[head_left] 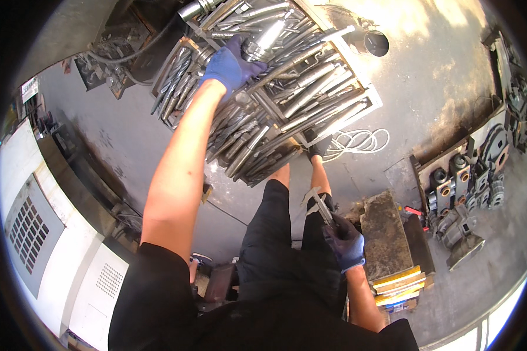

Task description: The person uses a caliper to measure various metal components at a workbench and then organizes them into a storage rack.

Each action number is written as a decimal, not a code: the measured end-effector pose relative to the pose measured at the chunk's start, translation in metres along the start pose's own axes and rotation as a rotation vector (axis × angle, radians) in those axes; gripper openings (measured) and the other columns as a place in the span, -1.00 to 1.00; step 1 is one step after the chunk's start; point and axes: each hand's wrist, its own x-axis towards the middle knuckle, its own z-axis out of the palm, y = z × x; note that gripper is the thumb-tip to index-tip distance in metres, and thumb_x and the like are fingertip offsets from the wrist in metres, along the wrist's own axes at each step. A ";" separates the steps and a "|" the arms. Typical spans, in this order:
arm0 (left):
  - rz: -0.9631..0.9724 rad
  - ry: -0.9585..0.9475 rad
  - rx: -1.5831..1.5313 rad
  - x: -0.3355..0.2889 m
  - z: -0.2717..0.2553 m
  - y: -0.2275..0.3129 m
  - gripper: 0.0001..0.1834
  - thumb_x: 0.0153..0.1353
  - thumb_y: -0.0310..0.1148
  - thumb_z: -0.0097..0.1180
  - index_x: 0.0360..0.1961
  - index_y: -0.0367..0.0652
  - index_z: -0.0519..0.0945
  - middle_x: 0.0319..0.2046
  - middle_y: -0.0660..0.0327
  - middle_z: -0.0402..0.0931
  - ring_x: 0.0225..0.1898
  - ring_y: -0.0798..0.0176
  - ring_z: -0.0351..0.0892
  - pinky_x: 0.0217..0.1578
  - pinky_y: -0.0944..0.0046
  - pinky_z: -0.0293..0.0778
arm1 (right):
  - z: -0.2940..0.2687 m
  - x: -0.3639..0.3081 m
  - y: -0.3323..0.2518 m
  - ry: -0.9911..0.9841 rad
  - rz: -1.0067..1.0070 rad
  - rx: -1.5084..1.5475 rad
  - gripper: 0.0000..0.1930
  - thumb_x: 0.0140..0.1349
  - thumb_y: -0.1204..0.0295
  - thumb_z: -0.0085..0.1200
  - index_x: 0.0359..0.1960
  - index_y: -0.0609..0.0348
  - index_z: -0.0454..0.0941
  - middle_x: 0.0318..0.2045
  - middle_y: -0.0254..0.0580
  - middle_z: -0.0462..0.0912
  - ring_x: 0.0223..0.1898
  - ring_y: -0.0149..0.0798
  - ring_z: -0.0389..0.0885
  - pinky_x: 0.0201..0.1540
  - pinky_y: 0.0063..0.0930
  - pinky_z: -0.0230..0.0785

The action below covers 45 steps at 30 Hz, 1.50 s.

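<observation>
My left hand, in a blue glove, reaches over a wooden rack of metal tools and closes round a shiny tapered tool holder. Long drill bits and other round steel shanks lie packed in the rack's compartments beneath and around that hand. Lower down, beside my right thigh, my right hand wears a dark and blue glove. Its fingers are wrapped round a caliper, whose jaws point up and away from me. The palm side of both hands is hidden.
A coiled pale cable lies on the floor right of the rack. Beside my right leg stands a worn block over yellow-edged stacked pieces. Machine parts sit far right; a white machine cabinet is at left.
</observation>
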 end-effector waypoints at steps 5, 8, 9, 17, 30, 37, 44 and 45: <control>-0.123 -0.264 -0.579 0.009 -0.030 -0.019 -0.03 -0.10 -0.69 0.44 0.42 -0.42 0.30 0.25 -0.14 0.53 0.15 0.05 0.64 0.24 0.21 0.53 | -0.008 0.000 0.014 0.014 -0.002 -0.064 -0.53 0.24 0.48 0.41 0.18 0.33 0.62 -0.22 -0.27 0.74 -0.21 -0.50 0.60 -0.10 -0.51 0.52; -0.064 -0.282 -0.555 -0.004 -0.029 -0.019 -0.10 -0.05 -0.73 0.27 0.42 -0.47 0.27 0.12 -0.16 0.61 0.04 0.04 0.72 0.14 0.19 0.63 | -0.010 0.000 0.016 0.017 0.060 -0.003 -0.53 0.23 0.48 0.41 0.17 0.32 0.62 -0.26 -0.31 0.72 -0.25 -0.52 0.59 -0.15 -0.52 0.51; -0.048 -0.282 -0.535 -0.012 -0.028 -0.021 -0.10 -0.06 -0.74 0.24 0.42 -0.48 0.26 0.12 -0.16 0.61 0.03 0.04 0.73 0.13 0.20 0.64 | -0.006 0.000 0.009 0.024 0.066 0.053 -0.52 0.23 0.47 0.42 0.17 0.31 0.62 -0.27 -0.32 0.71 -0.26 -0.52 0.59 -0.16 -0.52 0.51; 0.078 -0.091 -0.600 -0.117 0.051 0.034 -0.10 -0.08 -0.63 0.54 0.36 -0.02 0.49 0.13 0.10 0.63 0.08 0.22 0.66 0.10 0.25 0.67 | 0.000 0.002 0.014 0.016 0.043 0.009 -0.58 0.25 0.58 0.36 0.16 0.32 0.62 -0.20 -0.31 0.75 -0.27 -0.57 0.61 -0.19 -0.62 0.49; 0.184 0.103 0.227 -0.142 0.101 0.103 -0.17 0.14 -0.23 0.38 0.46 0.15 0.33 0.11 -0.10 0.56 0.08 -0.20 0.60 0.09 -0.05 0.54 | -0.004 0.008 0.022 0.044 -0.025 -0.076 -0.52 0.22 0.54 0.41 0.17 0.37 0.60 -0.12 -0.17 0.77 -0.18 -0.48 0.66 -0.07 -0.52 0.55; 0.361 0.109 0.075 -0.134 0.078 0.085 -0.38 0.21 -0.22 0.29 0.33 0.04 0.49 -0.07 -0.06 0.68 -0.07 -0.16 0.67 0.02 -0.06 0.56 | 0.001 0.011 0.006 0.028 -0.037 0.048 -0.55 0.21 0.48 0.43 0.13 0.33 0.65 -0.16 -0.22 0.78 -0.20 -0.52 0.63 -0.09 -0.54 0.53; 0.239 0.271 -0.197 -0.135 0.044 0.045 -0.59 0.18 -0.39 0.30 0.09 -0.04 0.65 -0.07 -0.02 0.72 -0.08 -0.15 0.71 -0.02 0.02 0.60 | -0.001 0.009 0.001 -0.004 0.004 -0.035 -0.53 0.21 0.45 0.44 0.14 0.34 0.64 -0.13 -0.14 0.78 -0.18 -0.47 0.65 -0.04 -0.50 0.54; 0.220 0.324 -0.191 -0.137 0.039 0.039 -0.60 0.18 -0.40 0.30 0.08 -0.04 0.65 -0.06 -0.02 0.72 -0.08 -0.14 0.71 -0.01 0.03 0.60 | -0.002 0.010 0.002 -0.006 -0.021 -0.067 -0.53 0.21 0.46 0.44 0.14 0.34 0.64 -0.13 -0.13 0.79 -0.16 -0.46 0.66 -0.03 -0.50 0.53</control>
